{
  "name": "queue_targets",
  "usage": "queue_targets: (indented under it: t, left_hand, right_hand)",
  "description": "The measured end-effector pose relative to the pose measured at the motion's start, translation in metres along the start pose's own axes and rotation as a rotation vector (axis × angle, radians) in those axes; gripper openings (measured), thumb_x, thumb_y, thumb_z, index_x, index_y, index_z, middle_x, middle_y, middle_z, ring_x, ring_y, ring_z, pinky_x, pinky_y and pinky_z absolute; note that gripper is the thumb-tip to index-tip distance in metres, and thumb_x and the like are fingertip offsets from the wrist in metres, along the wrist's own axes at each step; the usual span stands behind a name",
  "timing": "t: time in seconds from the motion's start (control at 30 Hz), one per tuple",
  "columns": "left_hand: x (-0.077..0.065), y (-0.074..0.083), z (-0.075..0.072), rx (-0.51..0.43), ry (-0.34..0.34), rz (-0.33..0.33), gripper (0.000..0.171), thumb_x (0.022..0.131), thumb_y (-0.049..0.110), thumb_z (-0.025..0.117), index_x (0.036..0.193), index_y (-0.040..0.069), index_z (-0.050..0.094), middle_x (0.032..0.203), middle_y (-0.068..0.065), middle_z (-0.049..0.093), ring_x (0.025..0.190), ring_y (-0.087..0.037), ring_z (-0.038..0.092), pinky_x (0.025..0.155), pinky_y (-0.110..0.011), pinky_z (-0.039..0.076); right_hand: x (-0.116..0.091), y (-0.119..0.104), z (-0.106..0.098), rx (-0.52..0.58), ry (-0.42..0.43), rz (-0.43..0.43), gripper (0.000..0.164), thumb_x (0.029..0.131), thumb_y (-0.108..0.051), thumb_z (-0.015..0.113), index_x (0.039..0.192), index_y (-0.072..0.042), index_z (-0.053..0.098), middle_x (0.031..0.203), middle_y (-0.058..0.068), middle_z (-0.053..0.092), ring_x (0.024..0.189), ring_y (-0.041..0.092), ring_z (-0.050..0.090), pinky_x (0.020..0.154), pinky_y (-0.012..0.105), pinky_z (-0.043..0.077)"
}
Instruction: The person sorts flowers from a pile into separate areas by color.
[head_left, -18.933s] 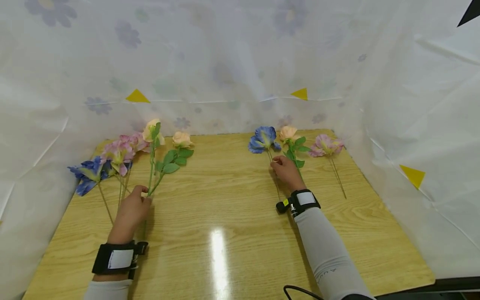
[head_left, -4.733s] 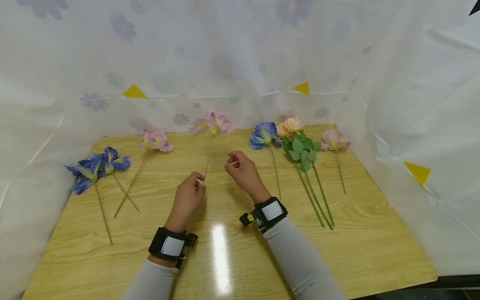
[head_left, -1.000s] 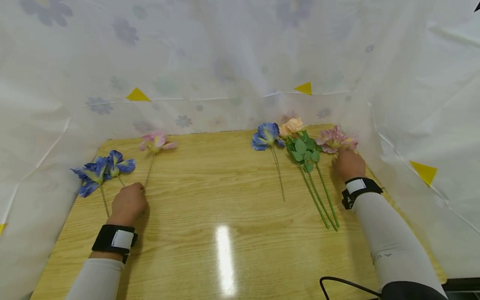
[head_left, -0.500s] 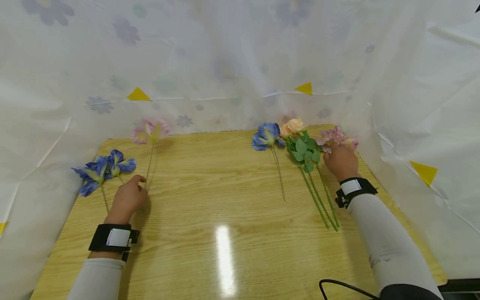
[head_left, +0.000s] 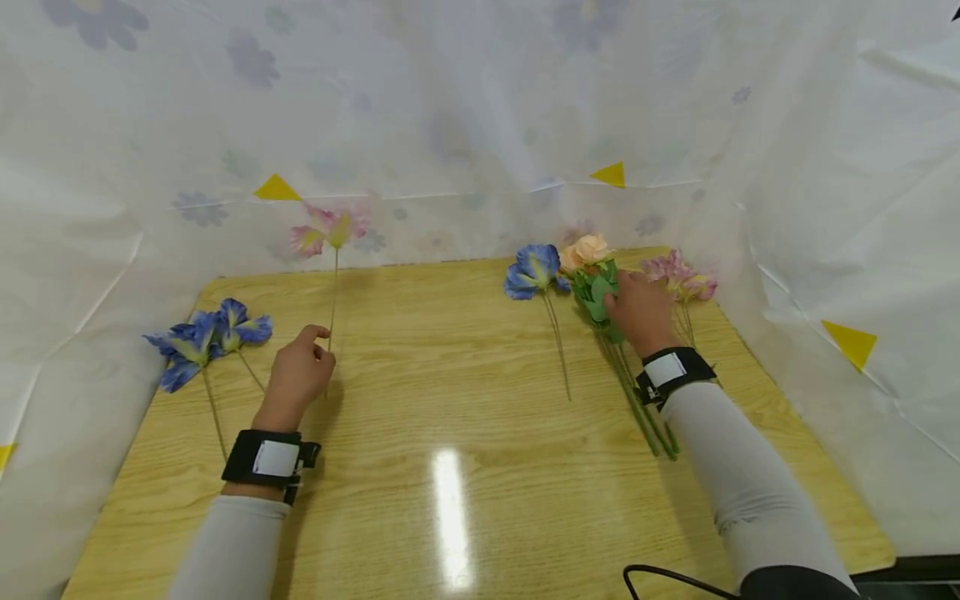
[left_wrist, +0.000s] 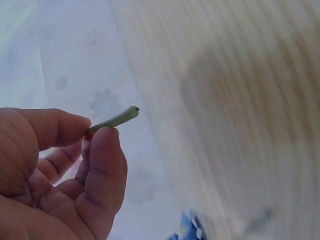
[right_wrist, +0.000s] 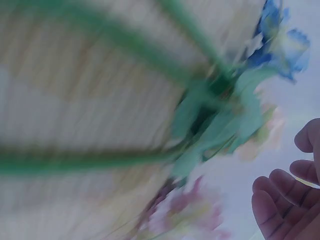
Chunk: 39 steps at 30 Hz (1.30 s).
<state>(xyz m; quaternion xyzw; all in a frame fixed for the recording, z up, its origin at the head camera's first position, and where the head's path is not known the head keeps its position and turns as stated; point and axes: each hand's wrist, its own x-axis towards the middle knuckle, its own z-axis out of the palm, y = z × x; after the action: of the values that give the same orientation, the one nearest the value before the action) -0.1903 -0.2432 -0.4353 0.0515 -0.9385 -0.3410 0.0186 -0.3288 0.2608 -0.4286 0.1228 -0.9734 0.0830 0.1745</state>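
Observation:
My left hand (head_left: 300, 371) pinches the stem of a pink artificial flower (head_left: 333, 229) between thumb and finger, and the bloom stands up against the back curtain. In the left wrist view the cut end of its stem (left_wrist: 120, 118) pokes out past the fingertips. My right hand (head_left: 643, 310) hovers over the green leaves of the peach roses (head_left: 587, 252), fingers loosely bent with nothing in them, as the right wrist view shows. Just right of this hand lie pink flowers (head_left: 678, 275), their thin stems partly hidden behind the wrist.
Two blue flowers (head_left: 187, 342) lie at the table's left side. Another blue flower (head_left: 534, 271) lies left of the roses. White curtains with yellow triangles (head_left: 277, 188) border the wooden table (head_left: 450, 375). A black cable (head_left: 667, 571) runs by the right sleeve.
Earlier, roses and a second pink flower moved from left to right. Over the last second, my left hand raised the pink flower and shifted right; my right hand left the pink flowers, moving left.

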Motion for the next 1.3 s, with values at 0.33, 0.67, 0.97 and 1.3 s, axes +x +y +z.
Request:
queue_targets:
  t: [0.33, 0.67, 0.97, 1.3]
  left_hand:
    - [0.008, 0.047, 0.042, -0.107, 0.039, 0.106, 0.038, 0.097, 0.006, 0.053, 0.134, -0.003, 0.051, 0.092, -0.015, 0.061, 0.060, -0.020, 0.053, 0.052, -0.032, 0.041]
    - [-0.006, 0.082, 0.085, -0.234, 0.054, 0.115, 0.036, 0.096, 0.007, 0.058, 0.132, 0.002, 0.057, 0.091, -0.010, 0.062, 0.071, -0.021, 0.060, 0.054, -0.030, 0.044]
    - [-0.020, 0.104, 0.107, -0.363, 0.054, 0.128, 0.031, 0.095, 0.007, 0.061, 0.126, 0.005, 0.061, 0.087, -0.008, 0.064, 0.071, -0.020, 0.060, 0.060, -0.033, 0.049]
    - [-0.030, 0.108, 0.117, -0.450, -0.034, 0.178, 0.027, 0.092, 0.005, 0.060, 0.120, 0.002, 0.061, 0.085, -0.007, 0.064, 0.063, -0.013, 0.058, 0.056, -0.030, 0.047]
  right_hand:
    - [0.007, -0.074, 0.011, 0.165, 0.041, -0.114, 0.037, 0.099, -0.019, 0.060, 0.130, 0.003, 0.059, 0.110, 0.022, 0.063, 0.056, 0.026, 0.052, 0.046, 0.040, 0.038]
    - [-0.004, -0.163, 0.025, 0.612, -0.109, -0.064, 0.037, 0.101, -0.022, 0.058, 0.133, -0.004, 0.058, 0.107, 0.010, 0.064, 0.074, 0.018, 0.062, 0.064, 0.035, 0.050]
    - [-0.016, -0.213, 0.019, 0.997, -0.136, 0.066, 0.043, 0.101, -0.019, 0.057, 0.142, -0.010, 0.048, 0.111, 0.005, 0.062, 0.092, 0.017, 0.063, 0.071, 0.034, 0.055]
    - [-0.020, -0.223, 0.014, 1.156, -0.065, 0.123, 0.027, 0.097, -0.007, 0.059, 0.124, -0.010, 0.059, 0.104, 0.007, 0.060, 0.085, 0.021, 0.061, 0.070, 0.038, 0.057]
